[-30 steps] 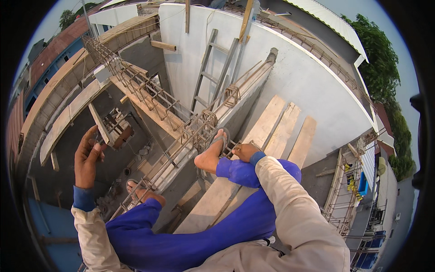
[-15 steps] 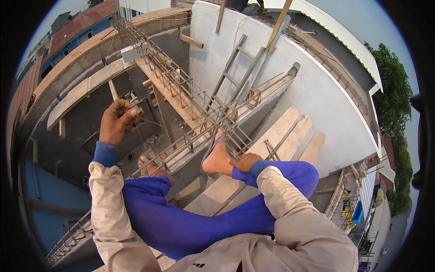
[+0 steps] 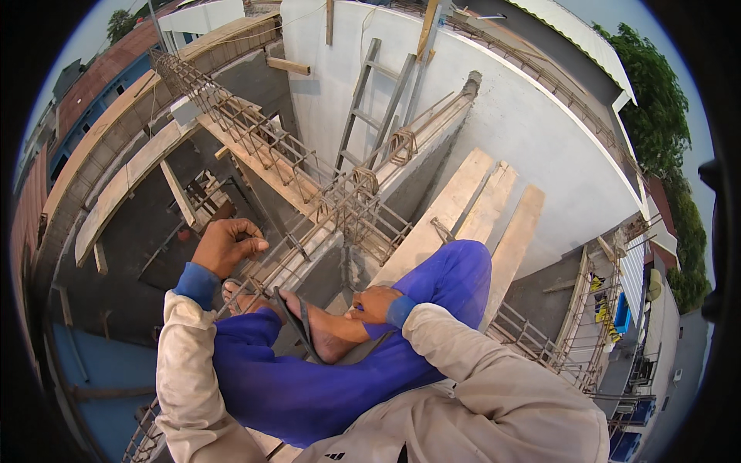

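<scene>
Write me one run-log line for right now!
left hand: raised, fingers curled | right hand: touching bare ankle | ladder: in front of white wall

Beige sleeves point(image 3: 455, 339) (blue cuffs point(image 3: 197, 285)) — violet-blue trousers point(image 3: 316, 397)

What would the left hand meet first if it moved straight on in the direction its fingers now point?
Probably the steel bars, just to the right of the left hand in the picture. The depth is unclear, so the hand might pass above them.

Rebar cage point(image 3: 359, 199) blocking ahead, ladder point(image 3: 358, 100) beyond, open air above planks point(image 3: 444, 207) at right
</scene>
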Demonstrator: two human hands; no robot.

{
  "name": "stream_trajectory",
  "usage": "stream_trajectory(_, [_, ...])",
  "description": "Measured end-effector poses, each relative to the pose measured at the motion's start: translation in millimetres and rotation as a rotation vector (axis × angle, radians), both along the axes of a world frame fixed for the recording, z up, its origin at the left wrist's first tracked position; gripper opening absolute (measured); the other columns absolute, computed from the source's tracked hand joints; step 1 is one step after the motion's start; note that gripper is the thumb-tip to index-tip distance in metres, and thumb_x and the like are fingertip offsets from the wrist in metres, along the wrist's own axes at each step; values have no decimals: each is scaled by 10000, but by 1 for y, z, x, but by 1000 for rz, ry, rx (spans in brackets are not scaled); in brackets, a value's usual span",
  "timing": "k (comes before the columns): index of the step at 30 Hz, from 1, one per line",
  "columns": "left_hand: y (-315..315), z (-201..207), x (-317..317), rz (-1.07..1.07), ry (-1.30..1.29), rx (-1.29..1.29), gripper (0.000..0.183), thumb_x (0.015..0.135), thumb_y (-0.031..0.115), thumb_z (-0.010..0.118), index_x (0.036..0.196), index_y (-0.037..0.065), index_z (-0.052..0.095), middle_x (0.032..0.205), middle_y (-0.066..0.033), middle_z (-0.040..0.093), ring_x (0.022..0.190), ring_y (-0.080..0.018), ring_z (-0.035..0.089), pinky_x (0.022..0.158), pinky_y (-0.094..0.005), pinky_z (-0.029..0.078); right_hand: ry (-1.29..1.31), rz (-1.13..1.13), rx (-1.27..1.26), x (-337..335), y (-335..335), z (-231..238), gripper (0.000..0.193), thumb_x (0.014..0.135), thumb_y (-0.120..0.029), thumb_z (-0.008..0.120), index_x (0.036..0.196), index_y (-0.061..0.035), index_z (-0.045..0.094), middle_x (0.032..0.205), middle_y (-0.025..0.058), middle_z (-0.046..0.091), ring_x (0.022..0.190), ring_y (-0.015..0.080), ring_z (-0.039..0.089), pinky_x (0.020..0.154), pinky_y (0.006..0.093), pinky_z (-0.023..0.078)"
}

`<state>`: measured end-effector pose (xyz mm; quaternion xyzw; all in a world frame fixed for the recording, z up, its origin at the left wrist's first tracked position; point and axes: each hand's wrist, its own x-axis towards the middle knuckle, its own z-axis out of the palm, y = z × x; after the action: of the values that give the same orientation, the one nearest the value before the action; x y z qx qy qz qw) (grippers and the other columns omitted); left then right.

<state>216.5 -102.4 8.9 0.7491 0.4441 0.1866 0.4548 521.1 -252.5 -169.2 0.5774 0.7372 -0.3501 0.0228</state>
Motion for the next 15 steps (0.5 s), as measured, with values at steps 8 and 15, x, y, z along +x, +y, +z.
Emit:
stream_trajectory(8, [-18,-53,73,-62,147,115,137,921,100,764,962,-31,766,790,-67,754,710,-110,692,644,-304,556,1247,-578,-207,-27,32,3,461,1097,-418,505,1261,-18,665,916,99,718,852,148,707,746,316,551])
stream_trajectory(15, [-32,-156,94,494,-195,-240,223,979,183,725,1027,-32,764,875,-92,782,763,-148,745,676,-291,584,705,-458,293,-9,56,6,264,1006,-280,658,1045,-27,722,887,196,730,815,377,715,701,457,530])
